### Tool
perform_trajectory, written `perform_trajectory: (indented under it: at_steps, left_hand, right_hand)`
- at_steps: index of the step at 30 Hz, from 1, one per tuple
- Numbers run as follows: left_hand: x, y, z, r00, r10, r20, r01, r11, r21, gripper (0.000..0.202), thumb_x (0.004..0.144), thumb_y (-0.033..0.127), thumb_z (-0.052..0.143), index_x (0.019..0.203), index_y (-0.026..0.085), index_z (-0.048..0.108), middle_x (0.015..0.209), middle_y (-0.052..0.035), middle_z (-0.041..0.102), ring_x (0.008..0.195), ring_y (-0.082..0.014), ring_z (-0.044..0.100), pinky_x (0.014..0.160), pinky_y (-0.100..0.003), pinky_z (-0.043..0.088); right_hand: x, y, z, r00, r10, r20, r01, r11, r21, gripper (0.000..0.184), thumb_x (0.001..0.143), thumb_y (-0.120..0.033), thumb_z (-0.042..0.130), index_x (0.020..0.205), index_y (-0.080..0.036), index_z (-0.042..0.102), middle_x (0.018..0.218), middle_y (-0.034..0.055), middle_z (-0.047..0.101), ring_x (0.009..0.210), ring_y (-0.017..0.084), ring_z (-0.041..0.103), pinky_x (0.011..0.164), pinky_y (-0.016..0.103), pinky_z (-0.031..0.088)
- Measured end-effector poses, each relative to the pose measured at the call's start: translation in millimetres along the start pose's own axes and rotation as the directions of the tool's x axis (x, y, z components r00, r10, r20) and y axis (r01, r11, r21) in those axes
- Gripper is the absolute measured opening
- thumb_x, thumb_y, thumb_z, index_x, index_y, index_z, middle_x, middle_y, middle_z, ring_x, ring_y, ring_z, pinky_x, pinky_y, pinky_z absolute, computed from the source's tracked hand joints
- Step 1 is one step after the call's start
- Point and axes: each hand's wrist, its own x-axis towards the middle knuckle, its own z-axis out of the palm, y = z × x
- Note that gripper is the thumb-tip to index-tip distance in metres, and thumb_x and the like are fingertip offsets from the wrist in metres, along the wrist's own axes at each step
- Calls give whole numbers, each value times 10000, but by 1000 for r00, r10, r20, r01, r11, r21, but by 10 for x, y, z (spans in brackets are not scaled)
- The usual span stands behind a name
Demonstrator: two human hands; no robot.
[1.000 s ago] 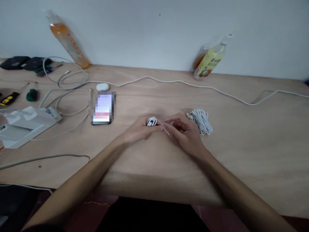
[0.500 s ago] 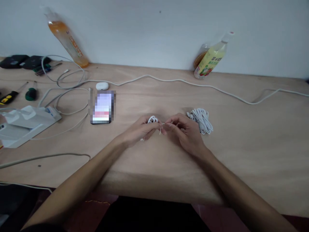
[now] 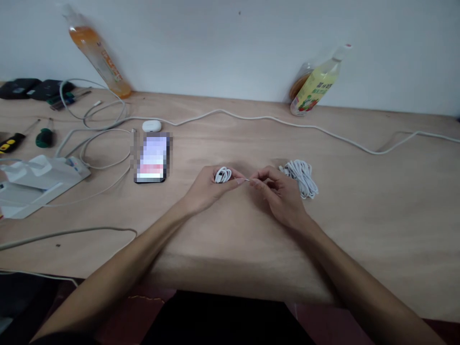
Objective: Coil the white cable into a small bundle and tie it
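Compared with half a second before, the two hands had risen slightly toward the far side of the tabletop (image 3: 359,201), and the thin tie (image 3: 247,180), earlier bent and hanging below the fingertips, now ran short and straight between them. The left hand (image 3: 208,189) had its fingers clamped on a small coiled white cable (image 3: 223,174), which showed more fully above the thumb than before, in the middle of the tabletop. The right hand (image 3: 280,194) had its thumb and forefinger pinched together on the right end of the tie, just beside the left hand's fingertips. Just right of the right hand lay a second bundled white cable (image 3: 301,176), unmoved. To the left of the hands a phone (image 3: 153,158) lay flat with its screen blurred out, and a small white earbud case (image 3: 151,126) sat just beyond it. A long white cord (image 3: 287,123) crossed the far part of the tabletop. At the far left leaned an orange drink bottle (image 3: 100,60) against the wall; at the far right leaned a yellow-green bottle (image 3: 314,86) with a label bearing fruit pictures and characters too small to read. Near the left edge lay a white bag (image 3: 39,175) and screwdrivers (image 3: 21,139). No brand could be read anywhere.
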Motion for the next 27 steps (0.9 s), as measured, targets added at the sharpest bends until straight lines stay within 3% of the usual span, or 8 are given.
perform_trajectory:
  at_steps: [4, 8, 13, 21, 27]
  left_hand:
    - [9, -42, -15, 982, 188, -15, -184, 974, 134, 201, 941, 388, 802, 910, 198, 857, 917, -39, 820, 852, -188, 694, 813, -304, 523]
    - [20, -72, -74, 959, 280, 36, -281, 930, 237, 176, 964, 353, 787, 898, 205, 854, 921, -45, 831, 862, -198, 719, 849, -319, 542]
    - [36, -68, -113, 977, 191, 92, -203, 969, 143, 158, 933, 339, 805, 892, 196, 859, 898, -33, 844, 819, -177, 734, 784, -286, 541]
    - [32, -35, -67, 989, 123, -84, -118, 991, 57, 203, 870, 395, 847, 843, 195, 856, 797, -19, 801, 732, -160, 666, 671, -269, 502]
    - [42, -27, -51, 994, 102, -44, -99, 993, 58, 225, 849, 411, 846, 795, 193, 831, 767, -15, 759, 717, -153, 622, 657, -268, 472]
  right_hand:
    - [6, 5, -14, 999, 26, 20, -27, 1000, 16, 151, 993, -360, 725, 894, -248, 747, 820, 18, 705, 701, 179, 595, 600, 313, 438]
    - [29, 6, -35, 998, 31, 51, -33, 999, 23, 193, 967, -400, 752, 875, -230, 752, 791, 14, 697, 693, 171, 590, 593, 298, 446]
    - [44, -6, -27, 991, 104, 90, -115, 984, 134, 258, 917, -468, 806, 862, -219, 767, 761, 10, 680, 628, 147, 530, 518, 267, 443]
    - [37, -9, 6, 984, 171, 40, -175, 942, 286, 301, 865, -504, 835, 844, -210, 774, 752, 17, 662, 634, 146, 560, 457, 228, 452]
    - [12, -39, 41, 986, 156, 58, -166, 940, 297, 248, 882, -451, 825, 855, -207, 785, 729, 5, 670, 580, 124, 539, 465, 235, 439]
